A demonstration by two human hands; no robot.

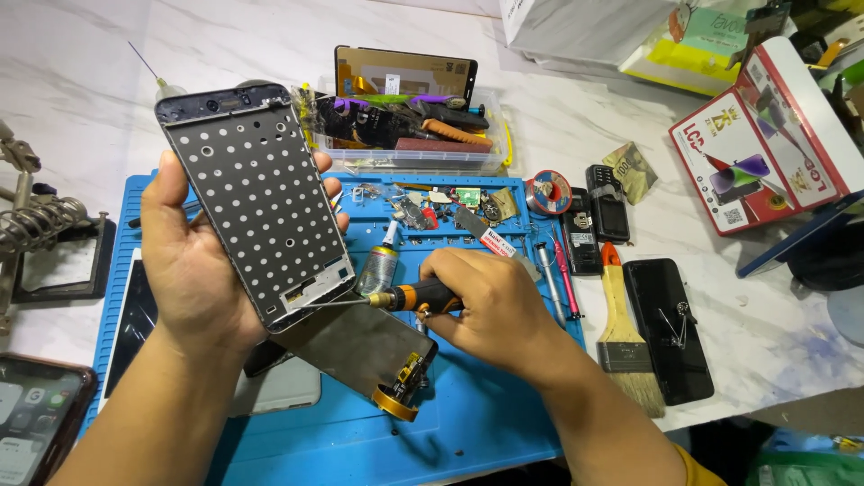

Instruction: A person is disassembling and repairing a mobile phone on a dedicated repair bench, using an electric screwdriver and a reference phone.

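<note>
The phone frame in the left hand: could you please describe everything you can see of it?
The phone frame is a dark, metallic-looking rectangular plate, its inner face dotted with rows of small round holes, with a cutout near the lower end. The left hand holds it tilted above the blue mat, thumb along one edge, fingertips on the other. The screwdriver in the right hand touches its lower corner.

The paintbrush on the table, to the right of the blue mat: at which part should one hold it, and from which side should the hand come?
Grip the paintbrush by its orange handle, coming from above at the far end. The handle is narrow and points away from the person, while the bristles face the near table edge. A black phone lies close on its right, and the blue mat with pens on its left, so probably pinch it from the top.
</note>
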